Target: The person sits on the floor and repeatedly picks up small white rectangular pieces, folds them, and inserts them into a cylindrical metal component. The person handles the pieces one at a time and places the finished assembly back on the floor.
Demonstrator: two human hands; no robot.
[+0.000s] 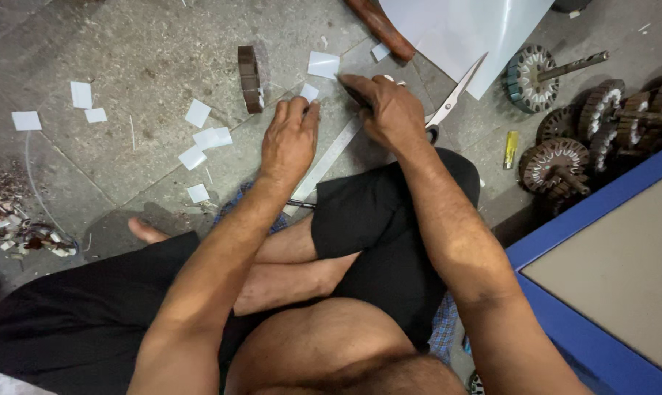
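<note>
**Marking along a ruler on the floor**

Person sits cross-legged on the stone floor (148, 66), both hands working just in front of the knees.

- Left hand (290, 140): fingers flat and spread, palm down, pressing on the metal ruler (329, 162). Nothing gripped; it looks like a hold-down so the straightedge doesn't slide. Ruler runs diagonally from the knee up under the right hand.
- Right hand (389, 111): grip closed around a thin dark tool (354, 93), probably a pen or scriber, can't tell which. Tip points up-left towards a small white paper piece (323, 64) near the ruler's far end. Whether the tip touches the paper, can't tell.
- Scissors (451, 99): lying open just beside the right wrist, blades over the edge of the big white sheet (459, 33). Within easy reach, likely on purpose.
- Cut white rectangles (206, 137) scattered on the floor to the left, well apart from each other.
- Brown wound stator ring (250, 78) stands on edge just beyond the left hand.
- More wound cores with shafts (565, 164) clustered at right, yellow lighter-shaped object (511, 149) near them.
- Blue-framed panel (601, 278) at lower right; pile of scraps (16, 219) at far left.
</note>
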